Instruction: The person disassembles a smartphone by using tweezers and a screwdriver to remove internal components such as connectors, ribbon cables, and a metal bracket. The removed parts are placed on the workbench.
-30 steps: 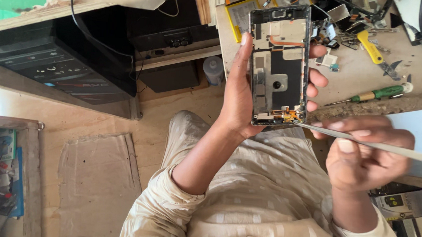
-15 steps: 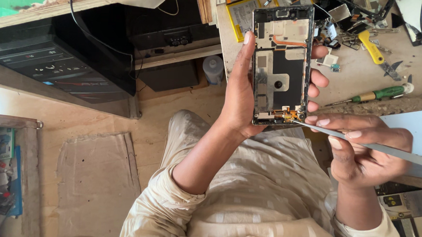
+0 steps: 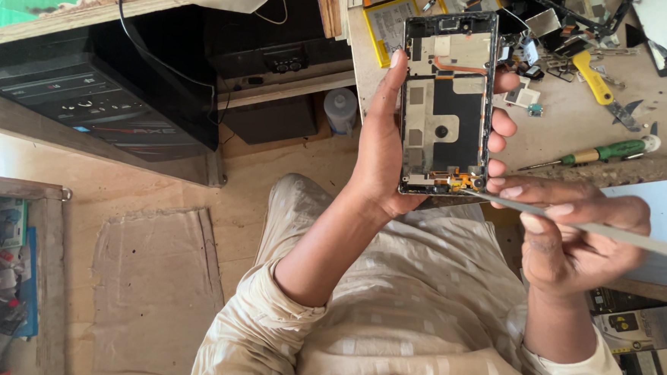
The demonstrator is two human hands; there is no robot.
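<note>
Behind, small parts I can't make out litter the workbench. Left hand grips the opened phone; right hand pinches a thin tool touching its bottom.

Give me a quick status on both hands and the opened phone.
Left hand grips opened phone upright. Right hand holds thin metal pry tool, tip at phone's bottom edge. Nothing between tool and phone; screwdrivers lie on bench behind.
</note>
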